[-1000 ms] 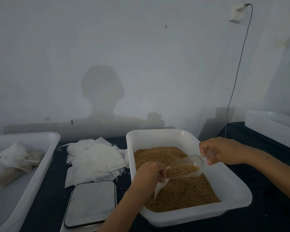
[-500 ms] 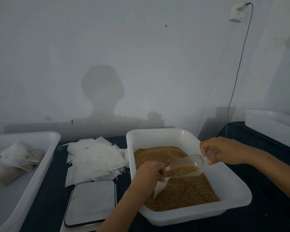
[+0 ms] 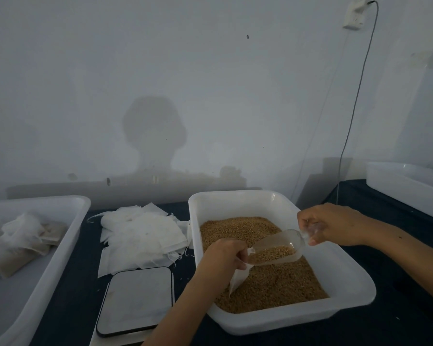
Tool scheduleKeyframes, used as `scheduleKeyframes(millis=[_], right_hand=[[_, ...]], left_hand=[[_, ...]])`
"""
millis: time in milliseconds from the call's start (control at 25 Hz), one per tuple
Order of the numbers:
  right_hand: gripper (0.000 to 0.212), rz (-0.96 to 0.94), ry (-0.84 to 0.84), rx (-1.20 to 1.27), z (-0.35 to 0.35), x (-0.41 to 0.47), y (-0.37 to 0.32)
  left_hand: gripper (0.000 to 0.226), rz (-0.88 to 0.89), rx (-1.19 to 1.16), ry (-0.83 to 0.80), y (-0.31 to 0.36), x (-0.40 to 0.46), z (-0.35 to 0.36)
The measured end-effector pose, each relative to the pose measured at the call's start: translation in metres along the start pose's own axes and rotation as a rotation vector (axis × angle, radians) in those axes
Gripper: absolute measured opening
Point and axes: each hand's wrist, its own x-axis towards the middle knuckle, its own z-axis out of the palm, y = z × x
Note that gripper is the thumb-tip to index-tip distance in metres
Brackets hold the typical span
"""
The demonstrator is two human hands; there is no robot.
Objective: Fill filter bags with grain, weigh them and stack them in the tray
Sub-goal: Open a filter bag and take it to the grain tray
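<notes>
Only the person's two forearms and hands show — nothing of the trunk or shoulders enters the head view. The left hand (image 3: 223, 255) and its forearm are bare from the wrist down to the lower edge of the picture; no sleeve, cuff, glove, watch or ring is visible on it. The right hand (image 3: 335, 224) is likewise bare, and its forearm runs uncovered to the right edge of the picture — no fabric shows anywhere along it. A small dark spot sits on the upper side of the right forearm. The fingernails that show look short and unpainted.
</notes>
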Motion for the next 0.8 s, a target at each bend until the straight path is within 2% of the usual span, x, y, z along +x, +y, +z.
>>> scheduleKeyframes(millis=[200, 280, 400, 640, 800], right_hand=[[0.019, 0.006, -0.023, 0.076, 0.004, 0.000, 0.007], [0.015, 0.005, -0.053, 0.203, 0.009, -0.002, 0.013], [0.011, 0.023, -0.071, 0.457, 0.018, -0.007, 0.021], [0.012, 0.158, 0.021, 0.677, 0.040, -0.007, 0.019], [0.014, 0.258, 0.156, 0.602, 0.063, 0.019, -0.004]], left_hand=[[0.011, -0.013, -0.009, 0.003, -0.003, 0.001, 0.003], [0.003, -0.008, -0.024, 0.070, -0.005, -0.002, 0.006], [0.017, -0.005, -0.100, 0.201, -0.008, -0.003, 0.008], [0.025, -0.130, -0.609, 0.446, -0.010, -0.002, -0.009], [0.015, -0.110, -0.904, 0.501, -0.010, -0.004, -0.033]])
